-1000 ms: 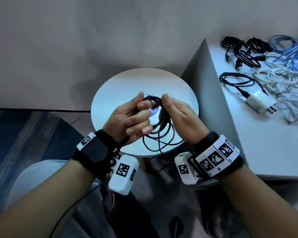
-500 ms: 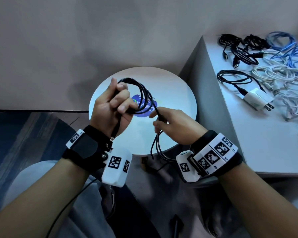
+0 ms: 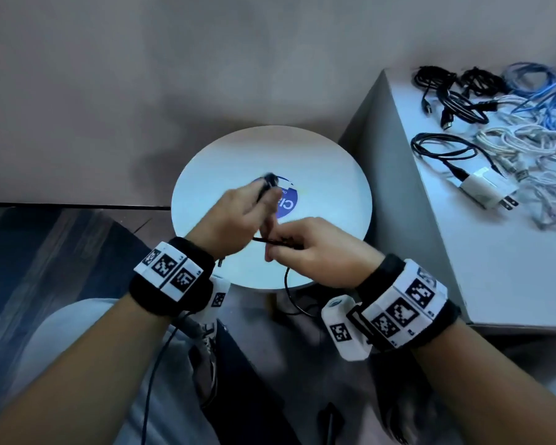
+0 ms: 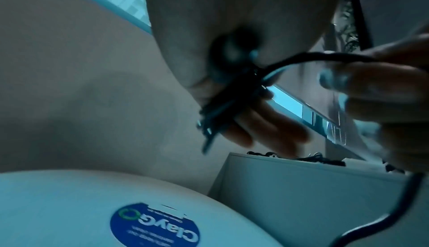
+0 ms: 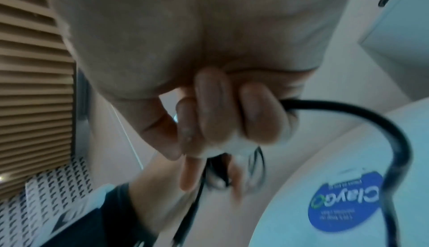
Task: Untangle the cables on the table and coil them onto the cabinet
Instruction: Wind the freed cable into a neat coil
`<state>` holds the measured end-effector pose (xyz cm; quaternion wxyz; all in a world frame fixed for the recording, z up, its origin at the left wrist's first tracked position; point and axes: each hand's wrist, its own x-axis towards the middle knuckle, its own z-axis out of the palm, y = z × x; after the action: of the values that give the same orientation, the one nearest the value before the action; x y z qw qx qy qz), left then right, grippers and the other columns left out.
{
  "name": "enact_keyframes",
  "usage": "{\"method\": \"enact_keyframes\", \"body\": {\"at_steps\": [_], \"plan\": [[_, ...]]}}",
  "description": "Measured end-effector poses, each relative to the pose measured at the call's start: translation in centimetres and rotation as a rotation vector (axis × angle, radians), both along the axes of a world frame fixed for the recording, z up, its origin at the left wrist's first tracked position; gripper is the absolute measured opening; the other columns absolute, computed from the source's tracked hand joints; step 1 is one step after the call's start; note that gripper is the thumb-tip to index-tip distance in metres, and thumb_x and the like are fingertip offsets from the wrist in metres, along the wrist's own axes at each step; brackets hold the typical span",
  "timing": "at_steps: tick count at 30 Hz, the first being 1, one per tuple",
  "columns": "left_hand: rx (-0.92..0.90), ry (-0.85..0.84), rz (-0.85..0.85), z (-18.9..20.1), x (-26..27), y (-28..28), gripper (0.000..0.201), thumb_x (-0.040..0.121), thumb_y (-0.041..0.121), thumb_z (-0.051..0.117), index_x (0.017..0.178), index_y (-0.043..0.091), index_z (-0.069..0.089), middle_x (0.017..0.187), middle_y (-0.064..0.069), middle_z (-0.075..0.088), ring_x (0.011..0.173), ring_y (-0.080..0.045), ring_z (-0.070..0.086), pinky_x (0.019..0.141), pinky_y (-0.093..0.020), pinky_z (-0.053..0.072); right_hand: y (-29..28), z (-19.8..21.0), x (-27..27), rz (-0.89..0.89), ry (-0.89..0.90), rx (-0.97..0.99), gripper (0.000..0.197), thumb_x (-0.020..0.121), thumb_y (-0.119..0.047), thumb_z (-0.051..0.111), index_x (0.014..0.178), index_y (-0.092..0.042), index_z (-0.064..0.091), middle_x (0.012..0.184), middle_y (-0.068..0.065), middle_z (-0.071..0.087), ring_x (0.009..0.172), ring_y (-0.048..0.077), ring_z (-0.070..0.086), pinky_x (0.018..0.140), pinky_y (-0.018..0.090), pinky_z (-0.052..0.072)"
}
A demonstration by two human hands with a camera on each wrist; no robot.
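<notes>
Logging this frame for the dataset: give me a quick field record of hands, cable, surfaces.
left hand: grips bundled coil of the black cable
right hand: pinches the cable's free run
cable tail: hangs past the round table edge
table mark: blue sticker
cabinet: black, white, blue cables, white charger

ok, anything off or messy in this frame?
Mostly the cabinet: white cables and blue cables sprawl there tangled, not coiled. The black cable both hands hold trails a loose loop off the round table edge. Left hand is motion-blurred. No visible damage.
</notes>
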<state>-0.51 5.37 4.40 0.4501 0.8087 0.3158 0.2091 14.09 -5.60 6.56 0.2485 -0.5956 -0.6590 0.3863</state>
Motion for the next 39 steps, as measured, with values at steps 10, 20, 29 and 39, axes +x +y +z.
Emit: {"method": "enact_keyframes", "body": {"at_steps": [10, 20, 29, 39], "plan": [[-0.878, -0.408, -0.172, 2.2, 0.9, -1.9, 0.048, 0.098, 0.053, 0.040, 0.066, 0.021, 0.056, 0.044, 0.009, 0.018, 0.034, -0.010, 0.014, 0.043, -0.023, 0.037, 0.9, 0.0, 3.0, -0.359, 0.189, 0.304, 0.015, 0.098, -0.038, 0.061, 0.103, -0.024, 0.061, 0.089, -0.023, 0.064, 0.070, -0.003, 0.056, 0.071, 0.022, 0.041], [-1.000, -0.482, 0.028, 2.4, 1.8, -2.7, 0.040, 0.089, 0.050, 0.047, 0.079, 0.011, 0.054, 0.042, 0.006, 0.036, 0.033, -0.010, 0.042, 0.052, -0.026, 0.051, 1.5, -1.8, 0.5, -0.524, 0.333, 0.226, 0.034, 0.102, -0.042, 0.051, 0.084, -0.016, 0.064, 0.063, 0.002, 0.063, 0.051, 0.014, 0.060, 0.058, 0.036, 0.050], [-0.995, -0.494, -0.010, 2.4, 0.9, -1.9, 0.038, 0.094, 0.045, 0.054, 0.070, 0.015, 0.051, 0.042, 0.009, 0.023, 0.032, -0.007, 0.027, 0.054, -0.026, 0.048, 1.3, -1.3, 0.8, -0.476, 0.190, 0.396, 0.014, 0.095, -0.028, 0.066, 0.092, -0.018, 0.058, 0.060, -0.012, 0.059, 0.051, 0.012, 0.056, 0.054, 0.023, 0.044], [-0.971, -0.433, 0.045, 1.8, 1.5, -1.9, 0.026, 0.091, 0.034, 0.056, 0.074, 0.014, 0.056, 0.046, 0.003, 0.041, 0.058, -0.022, 0.066, 0.083, -0.036, 0.054, 1.5, -3.0, 2.2, -0.365, -0.163, 0.326, 0.015, 0.099, -0.012, 0.048, 0.113, -0.015, 0.052, 0.092, -0.004, 0.057, 0.079, 0.018, 0.054, 0.073, 0.040, 0.047]]}}
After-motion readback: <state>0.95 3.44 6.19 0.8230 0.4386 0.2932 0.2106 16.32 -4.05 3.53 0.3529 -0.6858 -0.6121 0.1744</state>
